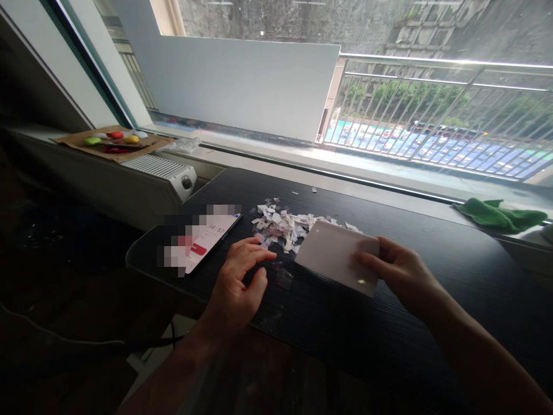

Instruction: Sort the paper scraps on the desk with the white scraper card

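My right hand (401, 268) grips the right edge of a flat, pale rectangular card (330, 253), thumb on top. The card is held tilted above the dark table (345, 340), and its left end hides part of a pile of small torn paper scraps (279, 225). Just left of the card, my left hand (239, 282) is open, its fingers stretched toward the near side of the pile and thumb apart. Several clear, film-like bits (283, 276) lie beside its fingertips. Whether the fingertips touch any scrap, I cannot tell.
A phone (216, 233) with a lit timer screen lies left of the pile. Behind the table runs a window sill (276, 164), with a green cloth (496, 216) at the right. A white slatted appliance (159, 173) and a brown board (73, 141) with colored objects stand at the left.
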Available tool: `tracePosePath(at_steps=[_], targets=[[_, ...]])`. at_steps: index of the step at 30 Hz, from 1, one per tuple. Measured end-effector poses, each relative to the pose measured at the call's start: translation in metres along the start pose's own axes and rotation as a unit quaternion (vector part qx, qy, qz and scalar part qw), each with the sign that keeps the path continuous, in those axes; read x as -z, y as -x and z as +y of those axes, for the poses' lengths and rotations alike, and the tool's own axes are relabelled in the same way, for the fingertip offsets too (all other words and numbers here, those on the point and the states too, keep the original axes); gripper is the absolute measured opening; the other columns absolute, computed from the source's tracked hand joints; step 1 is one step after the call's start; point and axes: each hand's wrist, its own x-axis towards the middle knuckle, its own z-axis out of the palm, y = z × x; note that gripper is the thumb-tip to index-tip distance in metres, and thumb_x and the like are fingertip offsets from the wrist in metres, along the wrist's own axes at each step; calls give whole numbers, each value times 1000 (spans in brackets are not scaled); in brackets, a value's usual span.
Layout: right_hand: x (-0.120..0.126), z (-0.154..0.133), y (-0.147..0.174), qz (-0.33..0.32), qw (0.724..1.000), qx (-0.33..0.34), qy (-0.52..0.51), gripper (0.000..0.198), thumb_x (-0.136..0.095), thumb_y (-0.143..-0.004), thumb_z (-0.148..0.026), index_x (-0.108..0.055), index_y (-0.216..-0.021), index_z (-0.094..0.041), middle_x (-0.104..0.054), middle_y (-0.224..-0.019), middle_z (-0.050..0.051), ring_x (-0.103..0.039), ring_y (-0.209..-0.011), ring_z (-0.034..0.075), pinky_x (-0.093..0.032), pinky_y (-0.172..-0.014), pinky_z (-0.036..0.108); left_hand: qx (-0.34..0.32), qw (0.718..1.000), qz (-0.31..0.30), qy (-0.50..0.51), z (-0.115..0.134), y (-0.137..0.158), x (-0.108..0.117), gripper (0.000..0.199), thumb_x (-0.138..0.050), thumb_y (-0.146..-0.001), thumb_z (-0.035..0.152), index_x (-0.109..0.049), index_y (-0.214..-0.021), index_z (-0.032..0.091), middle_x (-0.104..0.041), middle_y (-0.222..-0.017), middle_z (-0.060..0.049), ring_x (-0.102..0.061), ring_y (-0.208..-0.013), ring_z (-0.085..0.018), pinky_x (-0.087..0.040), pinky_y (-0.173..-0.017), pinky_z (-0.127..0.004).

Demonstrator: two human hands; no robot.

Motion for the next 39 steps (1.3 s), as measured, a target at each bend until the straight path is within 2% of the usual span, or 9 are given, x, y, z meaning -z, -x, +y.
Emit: tracePosePath(at_steps=[3, 6, 11, 14, 18, 20, 29, 39], targets=[[-6, 9, -4, -52, 998, -22, 2, 31, -80, -62, -40, -69, -80, -18, -73, -75, 4, -67, -67, 20, -57, -59, 31, 5, 1000, 1, 4, 0, 0, 0, 24, -49, -83, 10, -67, -95, 20, -69, -99, -5, -57, -115, -23, -49, -99, -41], [-14, 13, -1, -107, 994, -34, 9, 34, -78, -66, -44, -69, -84, -16, -73, -79, 5, -68, -70, 20, -55, -59, 30, 13, 1000, 2, 4, 0, 0, 0, 24, -48, -83, 11, -67, -96, 20, -69, -98, -5, -57, -115, -24, -49, -100, -42], [-20, 7, 9, -163, 985, -56, 1, 36, -78, -66, -45, -69, -85, -16, -73, -82, 5, -69, -75, 22, -55, -63, 30, 21, 1000, 4, 3, -2, 0, 1, 25, -48, -83, 11, -67, -96, 20, -69, -101, -5, -56, -116, -23, -48, -100, -41], [-21, 2, 10, -141, 989, -39, 1, 34, -79, -63, -45, -67, -79, -17, -72, -78, 4, -67, -70, 21, -54, -60, 30, 30, 1000, 6, 7, -2, 1, 1, 26, -47, -83, 10, -67, -97, 20, -69, -102, -6, -56, -117, -22, -48, -101, -40], [-24, 3, 0, -39, 999, 7, -9, 28, -79, -62, -39, -66, -77, -20, -69, -74, 2, -63, -66, 18, -53, -57, 29, 51, 998, 8, 21, -1, 1, 0, 26, -47, -83, 11, -67, -97, 19, -68, -103, -5, -55, -117, -22, -48, -101, -39], [-27, 6, -6, -20, 1000, 15, -18, 25, -77, -65, -36, -65, -79, -21, -69, -75, 2, -63, -65, 18, -53, -57, 29, 59, 998, 13, 30, -1, 1, 0, 25, -47, -84, 12, -67, -97, 20, -68, -101, -5, -56, -117, -22, -48, -100, -39], [-40, 4, -1, -143, 988, -52, 4, 29, -76, -62, -36, -67, -81, -16, -71, -77, 4, -65, -68, 19, -51, -58, 29, 98, 993, 31, 65, -2, 2, 1, 25, -48, -85, 14, -65, -102, 19, -68, -98, -5, -54, -119, -23, -45, -101, -39], [-39, 1, 14, -201, 976, -76, 34, 32, -74, -66, -39, -66, -86, -14, -70, -80, 4, -61, -68, 17, -47, -58, 26, 107, 990, 34, 81, -3, 2, 0, 26, -48, -84, 13, -64, -103, 19, -66, -99, -5, -53, -118, -22, -44, -102, -38]])
